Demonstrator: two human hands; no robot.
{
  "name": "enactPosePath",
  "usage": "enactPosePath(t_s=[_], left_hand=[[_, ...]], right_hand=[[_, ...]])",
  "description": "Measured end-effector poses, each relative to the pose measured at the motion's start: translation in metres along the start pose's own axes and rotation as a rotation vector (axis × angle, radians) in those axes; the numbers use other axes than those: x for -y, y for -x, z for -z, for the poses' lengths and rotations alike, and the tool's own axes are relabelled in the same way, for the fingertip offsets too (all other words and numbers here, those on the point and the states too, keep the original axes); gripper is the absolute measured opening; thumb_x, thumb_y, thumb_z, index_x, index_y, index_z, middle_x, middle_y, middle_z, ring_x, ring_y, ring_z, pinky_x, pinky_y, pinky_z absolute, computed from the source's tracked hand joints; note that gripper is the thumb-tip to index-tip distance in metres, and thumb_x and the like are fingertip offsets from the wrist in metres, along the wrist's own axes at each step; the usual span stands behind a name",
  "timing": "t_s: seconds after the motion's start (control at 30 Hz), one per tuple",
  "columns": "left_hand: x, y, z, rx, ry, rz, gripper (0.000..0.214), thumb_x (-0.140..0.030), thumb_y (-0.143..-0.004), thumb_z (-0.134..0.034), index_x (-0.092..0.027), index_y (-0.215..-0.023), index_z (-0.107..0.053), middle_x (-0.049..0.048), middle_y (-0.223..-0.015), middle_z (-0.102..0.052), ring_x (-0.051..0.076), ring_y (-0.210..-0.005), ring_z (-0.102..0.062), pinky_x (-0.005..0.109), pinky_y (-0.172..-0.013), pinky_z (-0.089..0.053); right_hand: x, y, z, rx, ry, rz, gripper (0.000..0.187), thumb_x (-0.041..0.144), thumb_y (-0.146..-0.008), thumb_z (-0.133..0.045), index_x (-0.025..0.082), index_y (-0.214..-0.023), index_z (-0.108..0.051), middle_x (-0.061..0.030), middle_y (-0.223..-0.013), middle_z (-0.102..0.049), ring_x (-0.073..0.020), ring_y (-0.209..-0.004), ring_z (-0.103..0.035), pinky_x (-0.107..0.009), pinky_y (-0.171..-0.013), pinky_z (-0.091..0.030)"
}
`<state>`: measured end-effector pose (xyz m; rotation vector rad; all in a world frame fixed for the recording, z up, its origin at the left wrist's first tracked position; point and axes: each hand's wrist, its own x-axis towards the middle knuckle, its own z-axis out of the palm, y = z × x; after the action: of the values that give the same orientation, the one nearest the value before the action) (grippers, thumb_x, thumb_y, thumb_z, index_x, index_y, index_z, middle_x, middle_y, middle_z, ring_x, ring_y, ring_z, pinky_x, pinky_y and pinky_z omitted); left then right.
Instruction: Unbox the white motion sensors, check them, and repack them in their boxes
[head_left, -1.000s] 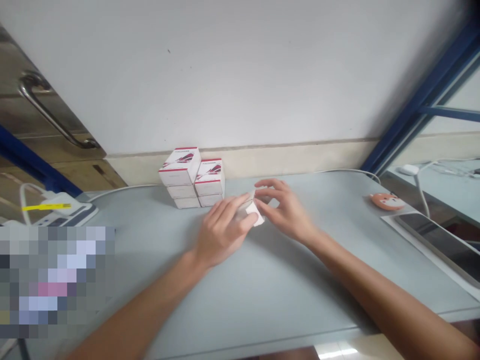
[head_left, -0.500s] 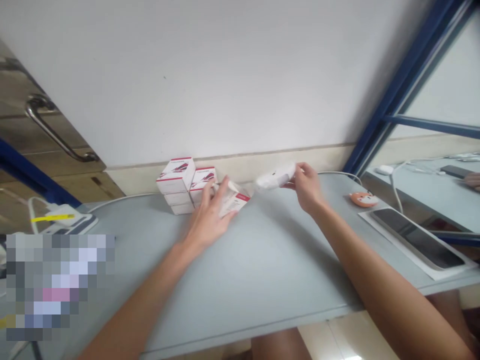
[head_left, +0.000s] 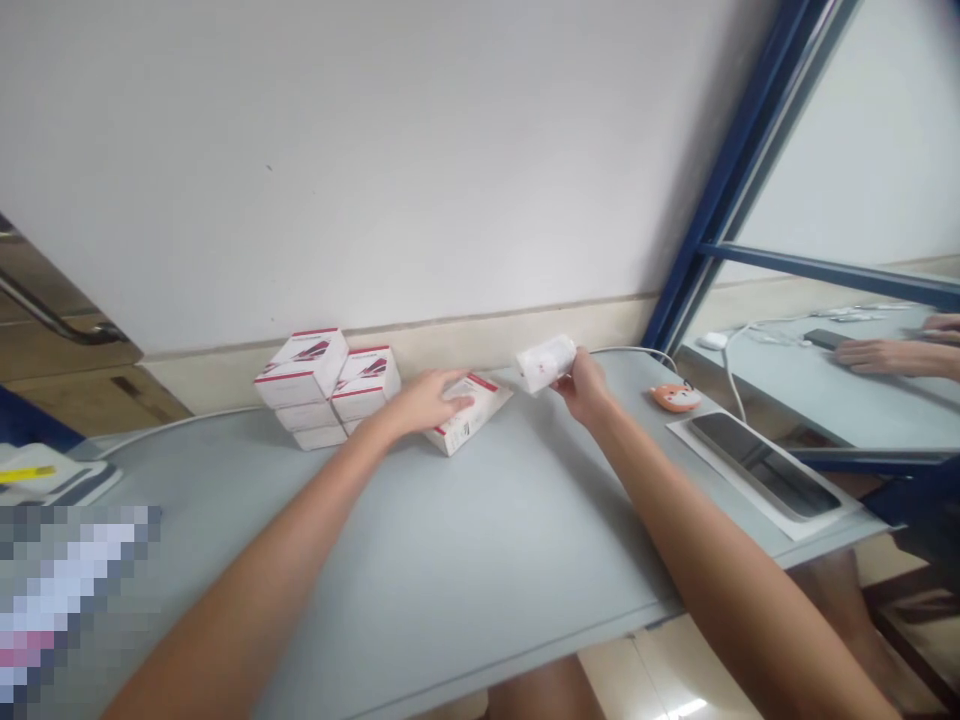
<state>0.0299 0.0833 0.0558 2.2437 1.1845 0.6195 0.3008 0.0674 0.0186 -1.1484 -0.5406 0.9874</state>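
Grey desk [head_left: 465, 560] — white-and-red cardboard box [head_left: 474, 418] under left fingers [head_left: 456, 405], grip unclear; right fingers [head_left: 582, 370] pinch white plastic packet [head_left: 546, 362] — seemingly unpacking; next wants steadiness.

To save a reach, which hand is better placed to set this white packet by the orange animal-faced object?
Right hand, probably: it holds the white packet, nearer the orange object; the left hand rests on a red-edged box.

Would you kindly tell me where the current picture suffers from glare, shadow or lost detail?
Head view: bright glare on the floor tiles; soft shadow on the table beside the right forearm; small lettering on the stacked boxes too soft to read; pale wrapped packet in the right hand lacking crisp detail; lower-left corner pixelated.
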Motion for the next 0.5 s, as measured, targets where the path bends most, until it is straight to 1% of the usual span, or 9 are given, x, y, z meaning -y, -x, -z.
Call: enactPosePath(t_s=[0.07,0.1,0.13,0.17,0.23,0.3,0.37,0.43,0.5], left_hand=[[-0.005,0.009,-0.011,-0.146,-0.019,-0.031,0.054,-0.037,-0.095,-0.066,-0.022,-0.146,-0.062,0.0146,-0.155,-0.058,0.034,-0.145,-0.051,0.049,-0.119,-0.043],[-0.008,0.017,-0.019,-0.219,-0.019,-0.042,0.05,-0.037,-0.099,-0.059,-0.022,-0.147,-0.06,0.0151,-0.156,-0.055,0.032,-0.148,-0.048,0.051,-0.121,-0.04],[-0.011,0.028,-0.028,-0.301,0.023,-0.065,0.048,-0.039,-0.101,-0.056,-0.021,-0.146,-0.06,0.0154,-0.152,-0.058,0.03,-0.143,-0.053,0.051,-0.119,-0.043],[-0.015,0.041,-0.036,-0.32,0.118,-0.055,0.051,-0.042,-0.102,-0.057,-0.022,-0.148,-0.057,0.0154,-0.146,-0.062,0.028,-0.131,-0.061,0.049,-0.113,-0.049],[-0.023,0.067,-0.052,-0.264,0.378,-0.019,0.065,-0.047,-0.1,-0.06,-0.019,-0.157,-0.043,0.0176,-0.142,-0.064,0.026,-0.12,-0.068,0.045,-0.104,-0.056],[-0.032,0.09,-0.061,-0.222,0.633,0.011,0.071,-0.049,-0.1,-0.063,-0.02,-0.159,-0.035,0.0178,-0.148,-0.062,0.025,-0.127,-0.067,0.042,-0.108,-0.054],[-0.037,0.104,-0.065,-0.185,0.823,0.064,0.077,-0.048,-0.097,-0.07,-0.023,-0.16,-0.033,0.0168,-0.147,-0.063,0.026,-0.123,-0.07,0.041,-0.105,-0.057],[-0.037,0.111,-0.065,-0.139,0.953,0.166,0.073,-0.047,-0.095,-0.074,-0.023,-0.155,-0.04,0.015,-0.135,-0.07,0.025,-0.105,-0.076,0.042,-0.098,-0.06],[-0.033,0.113,-0.064,-0.082,1.068,0.27,0.06,-0.046,-0.094,-0.076,-0.02,-0.143,-0.053,0.0133,-0.124,-0.073,0.023,-0.093,-0.078,0.042,-0.093,-0.062]], right_hand=[[0.0,0.006,-0.005,0.024,0.026,-0.007,0.006,0.024,-0.086,-0.046,0.023,-0.083,-0.051,0.0012,-0.067,-0.055,-0.0144,-0.054,-0.053,-0.024,-0.044,-0.045],[-0.001,0.011,-0.008,0.043,0.043,-0.009,0.006,0.025,-0.087,-0.046,0.024,-0.082,-0.05,0.0011,-0.067,-0.054,-0.0148,-0.054,-0.053,-0.024,-0.043,-0.044],[-0.002,0.017,-0.013,0.069,0.063,-0.012,0.006,0.026,-0.087,-0.047,0.024,-0.081,-0.048,0.0011,-0.066,-0.054,-0.015,-0.054,-0.053,-0.024,-0.042,-0.043],[-0.004,0.024,-0.018,0.102,0.084,-0.015,0.008,0.027,-0.088,-0.048,0.024,-0.081,-0.048,0.001,-0.065,-0.053,-0.0152,-0.054,-0.052,-0.024,-0.042,-0.042],[-0.009,0.043,-0.029,0.184,0.13,-0.026,0.01,0.028,-0.089,-0.049,0.025,-0.079,-0.048,0.0006,-0.065,-0.054,-0.0156,-0.054,-0.052,-0.024,-0.041,-0.041],[-0.014,0.064,-0.039,0.272,0.174,-0.036,0.012,0.03,-0.09,-0.05,0.024,-0.08,-0.049,-0.0007,-0.067,-0.056,-0.0166,-0.055,-0.055,-0.025,-0.041,-0.042],[-0.016,0.084,-0.047,0.337,0.204,-0.042,0.015,0.034,-0.093,-0.05,0.024,-0.082,-0.051,-0.0018,-0.072,-0.059,-0.0177,-0.058,-0.058,-0.026,-0.042,-0.044],[-0.015,0.098,-0.05,0.385,0.227,-0.011,0.02,0.041,-0.097,-0.052,0.024,-0.087,-0.053,-0.0016,-0.077,-0.061,-0.0177,-0.063,-0.06,-0.026,-0.045,-0.048],[-0.01,0.106,-0.05,0.47,0.262,0.081,0.026,0.05,-0.099,-0.055,0.025,-0.094,-0.056,-0.0002,-0.084,-0.063,-0.0168,-0.068,-0.061,-0.026,-0.05,-0.052]])
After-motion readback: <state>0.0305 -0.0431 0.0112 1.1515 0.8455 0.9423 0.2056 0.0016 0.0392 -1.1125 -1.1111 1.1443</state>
